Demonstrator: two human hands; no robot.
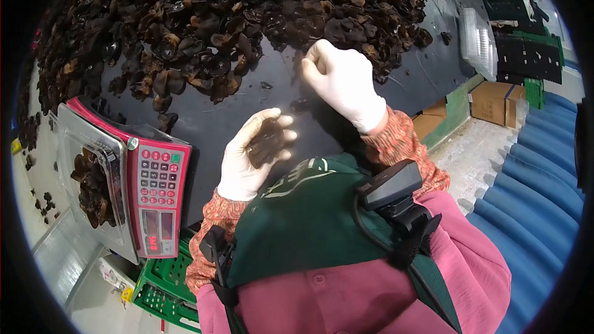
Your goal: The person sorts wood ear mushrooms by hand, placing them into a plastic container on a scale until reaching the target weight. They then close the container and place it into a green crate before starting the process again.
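My left hand (253, 153), in a whitish glove, is cupped around a dark wood ear mushroom (266, 143) above the dark tabletop (213, 125). My right hand (342, 80), also gloved, has its fingers curled closed at the near edge of the wood ear mushroom pile (247, 9); whatever may be inside them is hidden. Left of my left hand stands a red digital scale (158, 195) with keypad and lit display. On its pan sits a clear plastic tray (115, 176) holding several wood ear mushrooms (93, 188).
Stacked clear plastic trays (477, 43) stand at the table's right edge. Beyond are dark green crates (526, 55) and a cardboard box (492, 104). A green crate (162, 294) is below the scale, and blue corrugated material (532, 179) lies at right.
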